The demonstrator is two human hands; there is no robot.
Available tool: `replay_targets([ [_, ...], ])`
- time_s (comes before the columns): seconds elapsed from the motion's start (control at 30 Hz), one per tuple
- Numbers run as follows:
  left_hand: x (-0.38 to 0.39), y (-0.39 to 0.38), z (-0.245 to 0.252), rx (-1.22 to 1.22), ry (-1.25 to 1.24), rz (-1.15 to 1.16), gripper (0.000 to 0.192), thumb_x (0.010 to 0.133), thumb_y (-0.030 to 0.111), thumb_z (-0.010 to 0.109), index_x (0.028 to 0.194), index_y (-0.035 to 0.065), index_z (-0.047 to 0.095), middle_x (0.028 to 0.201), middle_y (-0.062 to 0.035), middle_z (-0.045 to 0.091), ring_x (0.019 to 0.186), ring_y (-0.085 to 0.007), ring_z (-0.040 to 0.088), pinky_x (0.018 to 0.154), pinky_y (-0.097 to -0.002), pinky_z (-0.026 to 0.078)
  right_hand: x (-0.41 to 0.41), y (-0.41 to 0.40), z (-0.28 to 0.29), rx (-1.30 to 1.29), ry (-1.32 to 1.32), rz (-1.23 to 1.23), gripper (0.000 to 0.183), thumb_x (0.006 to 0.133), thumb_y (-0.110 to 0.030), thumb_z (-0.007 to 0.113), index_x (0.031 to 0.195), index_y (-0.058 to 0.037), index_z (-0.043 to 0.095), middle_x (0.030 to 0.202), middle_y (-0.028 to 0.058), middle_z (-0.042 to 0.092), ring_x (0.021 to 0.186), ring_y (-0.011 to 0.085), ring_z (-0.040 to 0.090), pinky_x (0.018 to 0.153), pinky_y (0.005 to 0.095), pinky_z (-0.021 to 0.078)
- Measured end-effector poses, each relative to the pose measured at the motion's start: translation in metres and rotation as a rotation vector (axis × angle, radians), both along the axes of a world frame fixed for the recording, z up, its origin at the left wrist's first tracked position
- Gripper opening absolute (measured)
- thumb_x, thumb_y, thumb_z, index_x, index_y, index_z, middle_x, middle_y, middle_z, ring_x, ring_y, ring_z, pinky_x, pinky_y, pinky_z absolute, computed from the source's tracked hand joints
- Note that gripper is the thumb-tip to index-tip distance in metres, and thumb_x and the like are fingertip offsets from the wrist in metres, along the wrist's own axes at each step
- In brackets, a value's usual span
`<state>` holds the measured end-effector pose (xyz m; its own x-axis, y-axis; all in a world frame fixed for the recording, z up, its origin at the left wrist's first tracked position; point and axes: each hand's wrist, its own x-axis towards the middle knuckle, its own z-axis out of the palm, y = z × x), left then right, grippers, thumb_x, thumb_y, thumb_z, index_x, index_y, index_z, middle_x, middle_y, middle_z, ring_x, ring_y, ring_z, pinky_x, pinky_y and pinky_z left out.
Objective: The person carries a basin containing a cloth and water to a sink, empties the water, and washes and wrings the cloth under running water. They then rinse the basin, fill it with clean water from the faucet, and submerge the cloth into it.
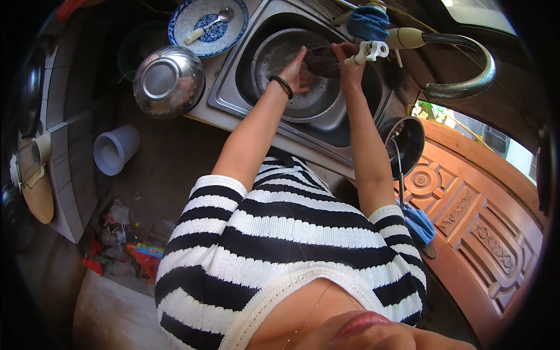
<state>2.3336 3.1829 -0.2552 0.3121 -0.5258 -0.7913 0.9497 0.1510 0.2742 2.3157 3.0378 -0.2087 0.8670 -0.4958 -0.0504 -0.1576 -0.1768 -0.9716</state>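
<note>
A round metal basin (297, 113) with sudsy water stands in the stainless steel sink (227, 98). Over it, my right hand (348, 57) grips a dark, wet, rounded object (323, 62), perhaps a small bowl; its exact kind cannot be told. My left hand (297, 74), with a dark bangle at the wrist, is spread at the object's left side, its lower fingers near the water. Whether the left hand touches the object is unclear. A white tap fitting (371, 51) partly covers my right hand.
Left of the sink are an upturned metal bowl (168, 83) and a blue-and-white plate (175, 26) holding a spoon (210, 25). A curved faucet (485, 65) and blue cloth (368, 22) are at upper right. A dark pan (413, 144) hangs near the wooden door (463, 210).
</note>
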Motion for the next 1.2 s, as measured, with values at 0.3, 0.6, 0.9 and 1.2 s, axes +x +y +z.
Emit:
replay_targets([
  [0.3, -0.006, -0.029, -0.011, -0.092, 0.023, 0.352, 0.033, 0.085, 0.029, 0.053, 0.097, -0.0002, 0.061, 0.091, -0.0118, 0.065, 0.082, -0.0265, 0.063, 0.077, -0.0392, 0.049, -0.037, 0.039, -0.003, 0.16, 0.081, -0.166, 0.02, 0.081, -0.016, 0.07, 0.092, -0.0004, 0.064, 0.085, 0.0036, 0.062, 0.08, 0.0117, 0.055, 0.074, 0.0252, 0.0437],
  [0.6, -0.014, -0.025, 0.017, 0.674, -1.242, -0.015, 0.022, 0.072, 0.027, 0.058, 0.077, 0.0075, 0.068, 0.075, -0.0207, 0.064, 0.077, -0.0395, 0.061, 0.069, -0.0423, 0.051, -0.037, -0.014, -0.069, 0.837, 0.379, -0.147, 0.028, 0.088, -0.018, 0.056, 0.109, 0.0004, 0.052, 0.103, 0.0113, 0.061, 0.088, 0.0224, 0.063, 0.078, 0.0366, 0.0524],
  [0.9, -0.013, -0.005, 0.025, 0.543, -1.797, -0.383, 0.017, 0.071, 0.025, 0.06, 0.074, 0.0099, 0.067, 0.069, -0.0148, 0.065, 0.068, -0.0353, 0.063, 0.065, -0.0444, 0.051, -0.04, -0.008, -0.065, 1.105, 0.668, 0.242, 0.031, 0.091, -0.024, 0.047, 0.107, 0.0012, 0.056, 0.103, 0.0164, 0.063, 0.091, 0.0243, 0.064, 0.082, 0.0394, 0.053],
  [1.2, -0.036, 0.056, 0.035, 0.729, -1.364, 0.006, 0.022, 0.077, 0.026, 0.059, 0.081, 0.0054, 0.066, 0.074, -0.0168, 0.065, 0.072, -0.0351, 0.063, 0.063, -0.0382, 0.048, -0.066, 0.015, 0.003, 0.398, 0.413, 0.21, 0.051, 0.088, -0.04, 0.058, 0.113, 0.0047, 0.057, 0.111, 0.0164, 0.062, 0.097, 0.0236, 0.063, 0.082, 0.0356, 0.0499],
])
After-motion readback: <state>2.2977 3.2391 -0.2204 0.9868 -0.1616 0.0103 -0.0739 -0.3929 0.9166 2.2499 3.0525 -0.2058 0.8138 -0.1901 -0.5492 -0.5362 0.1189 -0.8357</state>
